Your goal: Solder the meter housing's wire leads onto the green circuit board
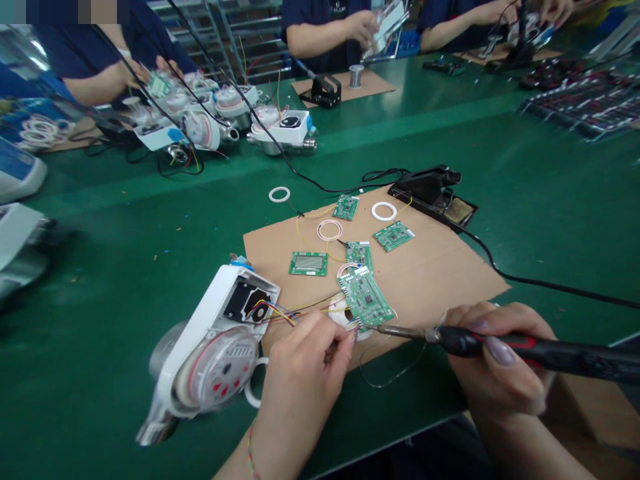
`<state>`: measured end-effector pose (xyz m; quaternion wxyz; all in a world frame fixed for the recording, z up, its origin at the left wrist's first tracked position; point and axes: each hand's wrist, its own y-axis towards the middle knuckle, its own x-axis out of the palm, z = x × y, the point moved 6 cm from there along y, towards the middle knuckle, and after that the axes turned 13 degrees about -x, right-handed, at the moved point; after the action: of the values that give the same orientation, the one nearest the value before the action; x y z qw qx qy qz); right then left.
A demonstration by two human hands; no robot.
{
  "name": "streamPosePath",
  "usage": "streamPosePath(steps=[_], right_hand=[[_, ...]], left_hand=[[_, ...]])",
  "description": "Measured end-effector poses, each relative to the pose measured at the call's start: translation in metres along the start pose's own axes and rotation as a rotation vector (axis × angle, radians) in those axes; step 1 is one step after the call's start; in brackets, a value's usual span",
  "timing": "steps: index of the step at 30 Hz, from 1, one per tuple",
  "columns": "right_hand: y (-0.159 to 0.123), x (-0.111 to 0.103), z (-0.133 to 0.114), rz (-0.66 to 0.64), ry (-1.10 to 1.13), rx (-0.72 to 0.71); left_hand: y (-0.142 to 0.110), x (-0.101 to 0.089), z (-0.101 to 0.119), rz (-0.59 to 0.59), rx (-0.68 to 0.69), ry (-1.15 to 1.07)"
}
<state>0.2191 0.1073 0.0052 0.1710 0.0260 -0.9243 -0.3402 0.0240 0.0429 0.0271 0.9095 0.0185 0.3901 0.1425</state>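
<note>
My left hand [313, 367] is closed in a pinch on thin coloured wires [280, 312], at the lower edge of a green circuit board [367, 300]. The wires run from the open compartment of a white-cased meter [210, 347] with a clear round dial, lying tilted at the left. My right hand [500, 360] grips a soldering iron [530, 350] like a pen. Its tip touches or nearly touches the board's lower edge beside the wire ends. A thin strand of wire [387, 385] curves below the iron; whether a hand holds it cannot be seen.
A cardboard sheet [450, 267] bears more boards [394, 235], a display board [309, 264] and white rings [384, 212]. An iron stand [435, 193] with a cable stands at its back right. More meters [285, 130] and three co-workers' arms [320, 37] are across the green table.
</note>
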Motion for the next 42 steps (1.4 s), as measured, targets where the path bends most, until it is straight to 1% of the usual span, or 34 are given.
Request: streamPosePath(steps=[8, 12, 21, 25, 28, 30, 33, 35, 38, 40, 42], right_hand=[[0.002, -0.001, -0.001, 0.050, -0.004, -0.039], [0.003, 0.000, -0.003, 0.043, 0.012, -0.041], [0.006, 0.000, 0.000, 0.048, 0.030, -0.062], [0.009, -0.003, 0.001, 0.110, 0.004, -0.097], [0.012, -0.009, -0.001, 0.189, -0.076, -0.089], [0.017, -0.016, -0.001, 0.260, -0.134, -0.052], [0.034, -0.037, 0.001, 0.385, -0.170, -0.005], [0.052, -0.057, 0.006, 0.460, -0.161, 0.012], [0.084, -0.090, 0.018, 0.538, -0.173, 0.028], [0.106, -0.109, 0.025, 0.563, -0.204, 0.026], [0.126, -0.122, 0.031, 0.579, -0.255, 0.010]], left_hand=[[0.000, 0.000, 0.000, -0.003, 0.001, 0.001], [0.000, 0.000, 0.002, 0.001, 0.021, 0.009], [0.001, 0.003, -0.001, -0.001, -0.002, 0.020], [0.000, 0.002, -0.001, 0.009, 0.002, 0.026], [-0.001, 0.001, -0.001, 0.019, 0.005, 0.028], [-0.001, 0.002, -0.001, 0.022, 0.004, 0.030], [0.000, 0.002, -0.001, 0.028, 0.004, 0.035], [-0.001, 0.003, -0.003, 0.021, 0.003, 0.034], [-0.002, 0.005, -0.008, -0.006, 0.000, 0.036], [-0.004, 0.006, -0.012, -0.009, 0.017, 0.053], [-0.005, 0.006, -0.014, 0.021, 0.070, 0.089]])
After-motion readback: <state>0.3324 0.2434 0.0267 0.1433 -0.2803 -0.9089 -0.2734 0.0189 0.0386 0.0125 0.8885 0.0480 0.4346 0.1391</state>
